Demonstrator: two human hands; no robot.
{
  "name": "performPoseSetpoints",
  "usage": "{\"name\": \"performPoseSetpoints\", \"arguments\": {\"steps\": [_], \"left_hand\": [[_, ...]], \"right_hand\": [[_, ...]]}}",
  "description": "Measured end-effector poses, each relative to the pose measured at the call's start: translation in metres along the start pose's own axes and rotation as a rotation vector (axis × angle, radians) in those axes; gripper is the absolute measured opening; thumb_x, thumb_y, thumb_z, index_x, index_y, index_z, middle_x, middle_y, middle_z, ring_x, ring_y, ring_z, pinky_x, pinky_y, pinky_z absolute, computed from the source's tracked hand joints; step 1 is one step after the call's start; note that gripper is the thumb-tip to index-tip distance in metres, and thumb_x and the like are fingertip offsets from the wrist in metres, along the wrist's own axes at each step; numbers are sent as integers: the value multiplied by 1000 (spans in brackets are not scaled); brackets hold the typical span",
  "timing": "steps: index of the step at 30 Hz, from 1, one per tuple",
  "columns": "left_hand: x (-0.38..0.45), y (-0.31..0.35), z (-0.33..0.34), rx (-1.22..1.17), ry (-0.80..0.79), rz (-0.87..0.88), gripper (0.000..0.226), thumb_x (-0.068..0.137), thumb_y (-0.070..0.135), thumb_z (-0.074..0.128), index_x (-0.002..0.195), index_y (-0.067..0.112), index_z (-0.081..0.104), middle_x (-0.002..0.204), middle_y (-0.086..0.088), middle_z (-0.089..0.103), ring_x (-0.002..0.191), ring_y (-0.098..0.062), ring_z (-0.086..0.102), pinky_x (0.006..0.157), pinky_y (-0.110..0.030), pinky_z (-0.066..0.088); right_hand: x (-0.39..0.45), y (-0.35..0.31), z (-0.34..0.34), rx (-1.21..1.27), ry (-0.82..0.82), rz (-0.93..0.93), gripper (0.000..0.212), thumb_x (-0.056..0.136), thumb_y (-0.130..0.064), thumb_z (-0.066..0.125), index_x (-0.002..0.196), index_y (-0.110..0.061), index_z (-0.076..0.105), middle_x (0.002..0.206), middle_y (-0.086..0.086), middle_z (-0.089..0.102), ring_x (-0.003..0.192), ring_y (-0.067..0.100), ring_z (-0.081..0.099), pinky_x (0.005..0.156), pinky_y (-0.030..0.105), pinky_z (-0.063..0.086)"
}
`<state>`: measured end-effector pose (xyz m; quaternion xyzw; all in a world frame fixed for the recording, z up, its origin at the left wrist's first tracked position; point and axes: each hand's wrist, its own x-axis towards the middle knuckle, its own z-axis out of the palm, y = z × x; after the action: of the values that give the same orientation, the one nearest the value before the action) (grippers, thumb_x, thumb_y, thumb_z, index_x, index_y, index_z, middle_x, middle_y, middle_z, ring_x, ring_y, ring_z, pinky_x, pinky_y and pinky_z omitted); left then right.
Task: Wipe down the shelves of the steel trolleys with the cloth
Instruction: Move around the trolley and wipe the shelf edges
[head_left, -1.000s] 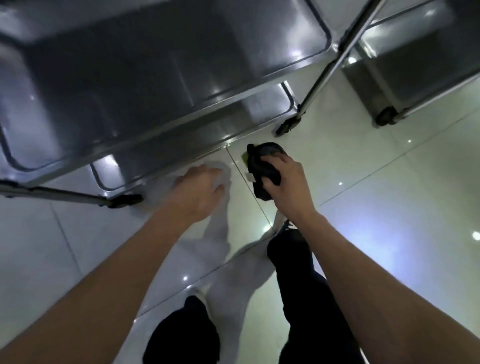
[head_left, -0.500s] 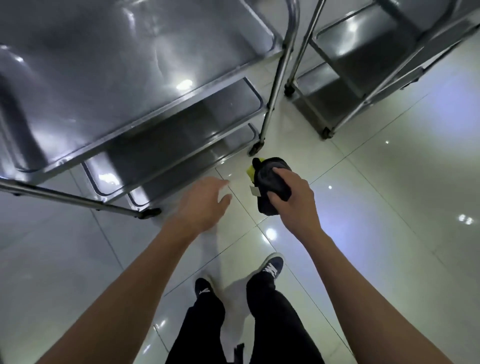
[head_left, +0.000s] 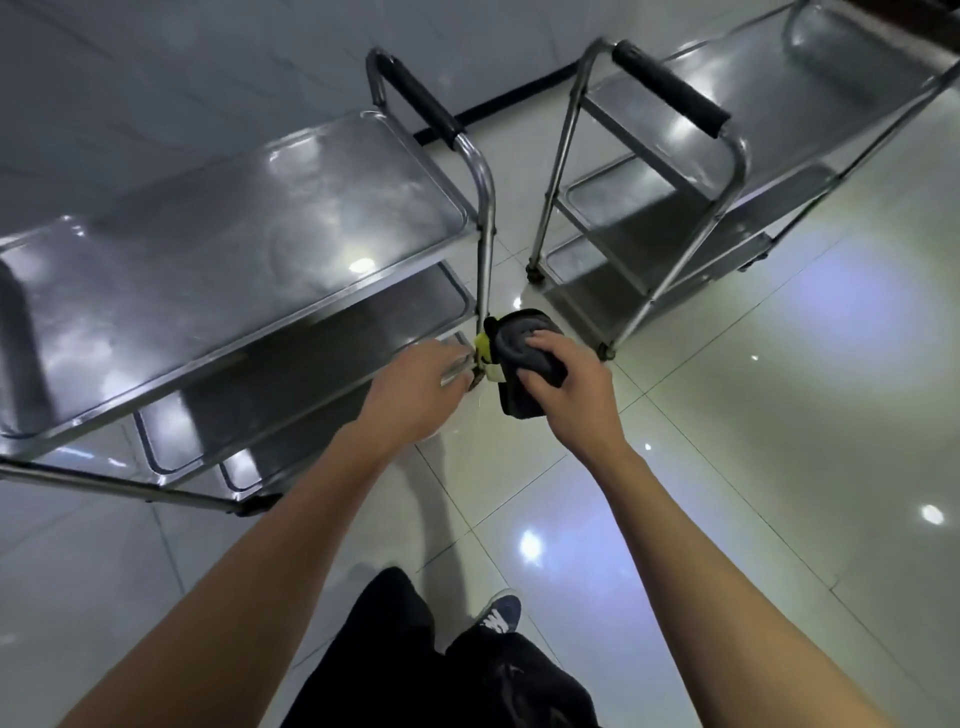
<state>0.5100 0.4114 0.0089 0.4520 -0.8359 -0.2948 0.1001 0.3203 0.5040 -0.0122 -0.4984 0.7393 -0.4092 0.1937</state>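
Observation:
A steel trolley with three stacked shelves stands at the left, its black-padded handle at the right end. A second steel trolley stands at the upper right. My right hand grips a folded dark grey cloth with a yellow-green patch on its left side, held in the air just in front of the left trolley's near right leg. My left hand hovers beside the cloth with loosely bent fingers, in front of the lower shelves' right end, holding nothing.
Glossy pale floor tiles spread to the right and front, with light glare. My black trousers and a dark sneaker show at the bottom. A tiled wall with a black skirting strip runs behind the trolleys.
My view has risen from close over the bottom shelf to well above the trolleys, so the whole top shelf and handles show. Both hands lifted from floor level; the right keeps the cloth.

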Motion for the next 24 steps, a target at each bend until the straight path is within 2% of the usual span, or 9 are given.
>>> {"name": "performPoseSetpoints", "arguments": {"steps": [2, 5, 8, 10, 14, 16, 18, 21, 24], "left_hand": [[16, 4, 0, -31, 9, 12, 24, 94, 32, 60, 116, 26, 67, 117, 5, 68, 105, -14, 62, 85, -28, 43], [48, 6, -2, -29, -2, -13, 28, 96, 35, 59, 122, 28, 66, 118, 3, 66, 104, -16, 61, 87, -34, 50], [90, 2, -6, -48, 0, -10, 34, 99, 37, 54, 131, 31, 63, 123, 6, 64, 104, -11, 60, 90, -31, 48], [123, 0, -10, -71, 17, 5, 34, 100, 39, 52, 132, 31, 63, 127, 7, 64, 109, -10, 58, 92, -25, 43], [187, 1, -25, -167, 40, -4, 33, 99, 40, 52, 128, 31, 65, 120, 8, 67, 107, -13, 60, 96, -39, 51], [214, 4, -34, -284, 62, 7, 29, 97, 37, 55, 122, 29, 68, 112, 6, 70, 102, -15, 63, 91, -42, 54], [238, 5, -42, -379, 104, -3, 27, 96, 37, 58, 121, 32, 68, 108, 9, 71, 97, -10, 65, 89, -34, 55], [269, 4, -54, -442, 137, -29, 36, 92, 43, 58, 126, 36, 64, 104, 22, 67, 98, 11, 61, 82, -12, 46], [304, 0, -60, -435, 149, -48, 40, 91, 41, 60, 131, 37, 62, 109, 20, 69, 100, 8, 62, 81, -5, 42]], "right_hand": [[17, 2, -2, -13, -9, -5, 40, 81, -18, 76, 119, -25, 67, 121, -10, 66, 108, 0, 51, 96, 12, 36], [46, 3, -2, -14, -15, -31, 41, 80, -18, 77, 119, -25, 67, 122, -10, 66, 113, 6, 55, 100, 24, 41], [86, 4, -1, -40, 2, -74, 42, 80, -16, 77, 120, -23, 67, 122, -9, 65, 109, -5, 49, 100, 21, 41], [114, 5, 1, -65, 7, -69, 43, 81, -17, 77, 122, -26, 66, 123, -13, 62, 111, -4, 45, 99, 20, 37], [176, 0, 3, -112, -6, -60, 44, 82, -18, 77, 123, -28, 64, 125, -9, 61, 116, 7, 49, 101, 22, 36], [206, -5, 4, -127, 2, -91, 43, 83, -18, 76, 123, -27, 63, 125, -7, 62, 116, 9, 51, 101, 23, 38], [234, -9, 6, -139, 13, -111, 42, 84, -19, 75, 123, -26, 63, 125, -7, 62, 116, 11, 52, 100, 23, 36], [271, -12, 12, -138, 3, -135, 42, 85, -19, 75, 125, -23, 63, 126, -5, 62, 118, 14, 53, 102, 25, 37], [312, -10, 20, -129, -33, -153, 43, 85, -20, 75, 126, -23, 63, 127, -4, 62, 119, 15, 53, 105, 29, 39]]}}
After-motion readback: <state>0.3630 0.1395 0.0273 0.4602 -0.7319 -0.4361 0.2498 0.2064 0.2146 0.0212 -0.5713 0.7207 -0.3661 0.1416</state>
